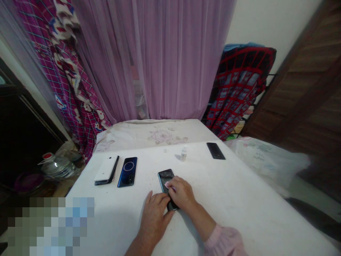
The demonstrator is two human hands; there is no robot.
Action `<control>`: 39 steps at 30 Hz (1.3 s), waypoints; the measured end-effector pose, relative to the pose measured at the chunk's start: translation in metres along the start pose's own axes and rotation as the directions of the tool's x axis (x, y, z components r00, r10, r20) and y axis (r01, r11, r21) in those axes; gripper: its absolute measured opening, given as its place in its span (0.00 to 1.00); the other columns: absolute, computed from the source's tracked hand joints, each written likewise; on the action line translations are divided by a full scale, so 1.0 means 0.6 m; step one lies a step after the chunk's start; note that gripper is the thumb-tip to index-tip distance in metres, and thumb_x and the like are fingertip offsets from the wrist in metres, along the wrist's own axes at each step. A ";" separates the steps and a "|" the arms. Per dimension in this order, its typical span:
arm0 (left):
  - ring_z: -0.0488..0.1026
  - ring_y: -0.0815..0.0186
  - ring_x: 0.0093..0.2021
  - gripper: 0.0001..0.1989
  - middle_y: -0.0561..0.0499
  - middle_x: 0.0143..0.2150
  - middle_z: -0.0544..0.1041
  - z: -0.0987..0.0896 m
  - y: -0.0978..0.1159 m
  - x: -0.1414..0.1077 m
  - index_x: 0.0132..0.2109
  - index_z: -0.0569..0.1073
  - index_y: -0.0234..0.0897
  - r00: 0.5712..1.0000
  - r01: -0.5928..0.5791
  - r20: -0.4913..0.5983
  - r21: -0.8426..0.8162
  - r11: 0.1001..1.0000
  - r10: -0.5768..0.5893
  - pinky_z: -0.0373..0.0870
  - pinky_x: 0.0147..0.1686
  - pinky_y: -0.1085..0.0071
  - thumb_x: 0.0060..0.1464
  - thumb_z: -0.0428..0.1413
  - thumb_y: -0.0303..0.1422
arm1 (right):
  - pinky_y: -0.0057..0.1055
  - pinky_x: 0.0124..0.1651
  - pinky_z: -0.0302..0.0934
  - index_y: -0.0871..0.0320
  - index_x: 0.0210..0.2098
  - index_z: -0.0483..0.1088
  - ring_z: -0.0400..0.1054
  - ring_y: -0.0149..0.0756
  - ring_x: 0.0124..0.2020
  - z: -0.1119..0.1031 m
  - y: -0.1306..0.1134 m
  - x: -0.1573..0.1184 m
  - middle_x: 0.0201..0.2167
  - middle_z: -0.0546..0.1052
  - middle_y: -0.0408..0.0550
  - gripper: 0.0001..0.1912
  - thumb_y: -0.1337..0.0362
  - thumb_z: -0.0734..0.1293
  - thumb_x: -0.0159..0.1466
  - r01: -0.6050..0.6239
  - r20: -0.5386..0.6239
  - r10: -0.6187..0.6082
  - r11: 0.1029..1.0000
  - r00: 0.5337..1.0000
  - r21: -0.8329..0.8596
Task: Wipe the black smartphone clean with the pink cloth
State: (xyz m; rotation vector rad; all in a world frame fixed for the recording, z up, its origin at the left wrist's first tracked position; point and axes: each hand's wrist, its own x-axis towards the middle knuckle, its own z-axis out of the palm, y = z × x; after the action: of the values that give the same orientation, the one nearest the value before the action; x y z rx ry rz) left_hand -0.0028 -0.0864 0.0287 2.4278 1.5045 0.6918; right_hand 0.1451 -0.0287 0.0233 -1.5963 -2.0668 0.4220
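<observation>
A dark smartphone (165,174) lies on the white-covered table in front of me. My left hand (156,215) steadies its lower end, with the thumb at the bottom edge and the fingertips along the left side. Pinched in the fingers of my right hand (183,192) is a small pale pink wad of cloth or tissue (167,184), which touches the phone's upper surface. Much of the phone is hidden beneath the right hand. Beyond it stands a small white bottle (183,154).
To the left are a blue phone (128,172) and a white phone (107,168) stacked on darker ones. A black phone (216,151) lies near the right edge. Purple curtains (176,60) hang behind the table (229,213); a water jug (58,166) stands at its left.
</observation>
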 end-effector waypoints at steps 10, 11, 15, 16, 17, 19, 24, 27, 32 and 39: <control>0.73 0.57 0.49 0.16 0.50 0.47 0.77 -0.005 -0.003 0.001 0.47 0.73 0.43 1.000 0.006 0.017 -0.011 1.000 -0.006 0.58 0.59 0.45 0.50 0.61 0.26 | 0.27 0.46 0.59 0.52 0.37 0.75 0.68 0.33 0.42 0.010 0.002 0.019 0.38 0.76 0.44 0.13 0.72 0.62 0.60 0.026 -0.057 -0.026 1.000 0.998 -0.008; 0.74 0.57 0.48 0.15 0.50 0.47 0.77 -0.004 -0.004 0.000 0.47 0.73 0.43 1.000 0.004 0.013 -0.008 1.000 -0.004 0.58 0.59 0.46 0.51 0.61 0.26 | 0.27 0.46 0.59 0.52 0.37 0.75 0.68 0.34 0.42 0.009 0.002 0.017 0.38 0.76 0.44 0.13 0.72 0.62 0.60 0.031 -0.054 -0.031 0.999 0.998 -0.006; 0.74 0.58 0.47 0.14 0.50 0.46 0.77 -0.002 -0.007 -0.001 0.46 0.73 0.43 1.000 -0.008 -0.007 -0.010 1.000 0.008 0.58 0.59 0.47 0.52 0.61 0.27 | 0.28 0.45 0.58 0.51 0.37 0.75 0.68 0.34 0.41 0.004 0.000 0.004 0.37 0.76 0.43 0.13 0.72 0.62 0.59 0.055 -0.023 -0.055 0.998 0.998 0.005; 0.74 0.58 0.47 0.14 0.50 0.46 0.77 -0.002 -0.007 -0.001 0.46 0.73 0.43 1.000 -0.010 -0.007 -0.013 1.000 0.010 0.58 0.59 0.46 0.51 0.61 0.27 | 0.28 0.45 0.58 0.51 0.37 0.75 0.68 0.34 0.41 0.003 -0.001 0.000 0.37 0.76 0.43 0.13 0.72 0.62 0.59 0.059 -0.016 -0.059 0.998 0.998 0.012; 0.74 0.58 0.47 0.15 0.50 0.45 0.77 -0.002 -0.006 0.000 0.46 0.73 0.43 1.000 -0.009 -0.006 -0.015 1.000 0.009 0.58 0.59 0.46 0.51 0.61 0.27 | 0.28 0.46 0.58 0.51 0.37 0.75 0.68 0.34 0.42 0.002 -0.001 -0.004 0.38 0.76 0.44 0.13 0.72 0.62 0.59 0.062 -0.010 -0.062 0.998 0.998 0.021; 0.74 0.58 0.46 0.15 0.51 0.44 0.77 -0.004 -0.005 0.000 0.45 0.73 0.43 1.000 -0.002 -0.001 -0.020 1.000 0.002 0.58 0.59 0.46 0.49 0.62 0.26 | 0.29 0.46 0.58 0.51 0.37 0.76 0.68 0.34 0.42 0.001 -0.002 -0.011 0.38 0.76 0.44 0.13 0.72 0.62 0.60 0.067 -0.004 -0.066 0.997 0.998 0.036; 0.74 0.60 0.43 0.11 0.54 0.38 0.76 -0.005 -0.001 0.000 0.37 0.72 0.42 1.000 0.027 -0.014 -0.023 0.999 -0.027 0.59 0.58 0.48 0.48 0.63 0.25 | 0.29 0.46 0.58 0.51 0.37 0.75 0.68 0.34 0.42 -0.001 0.002 -0.027 0.38 0.76 0.44 0.12 0.71 0.62 0.60 0.096 -0.005 -0.095 0.994 0.995 0.053; 0.74 0.60 0.40 0.08 0.55 0.35 0.76 -0.007 -0.001 0.001 0.34 0.71 0.41 0.999 0.030 -0.016 -0.016 0.999 -0.030 0.59 0.58 0.48 0.49 0.63 0.26 | 0.28 0.46 0.58 0.51 0.36 0.75 0.68 0.33 0.42 -0.002 0.004 -0.039 0.38 0.77 0.43 0.13 0.72 0.63 0.59 0.111 -0.007 -0.111 0.992 0.994 0.051; 0.74 0.59 0.40 0.05 0.53 0.34 0.76 -0.007 -0.007 -0.001 0.34 0.72 0.41 0.999 0.032 -0.015 -0.007 0.999 -0.032 0.59 0.57 0.47 0.50 0.61 0.29 | 0.28 0.45 0.60 0.51 0.33 0.76 0.70 0.32 0.40 -0.006 0.008 -0.052 0.36 0.77 0.43 0.13 0.72 0.62 0.58 0.119 -0.009 -0.120 0.974 0.993 0.190; 0.59 0.49 0.64 0.30 0.40 0.62 0.67 0.020 -0.021 -0.019 0.61 0.63 0.36 0.988 0.151 -0.011 0.085 0.985 -0.151 0.48 0.62 0.43 0.51 0.58 0.35 | 0.30 0.32 0.63 0.58 0.27 0.76 0.69 0.35 0.27 -0.008 0.053 -0.024 0.24 0.76 0.45 0.14 0.52 0.72 0.51 -0.170 -0.018 0.317 0.555 0.948 0.814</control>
State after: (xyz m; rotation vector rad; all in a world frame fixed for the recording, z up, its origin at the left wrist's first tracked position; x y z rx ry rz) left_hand -0.0110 -0.0898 0.0099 2.3417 1.7326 0.6135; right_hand 0.1763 -0.0344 0.0082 -1.2484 -1.1852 1.1113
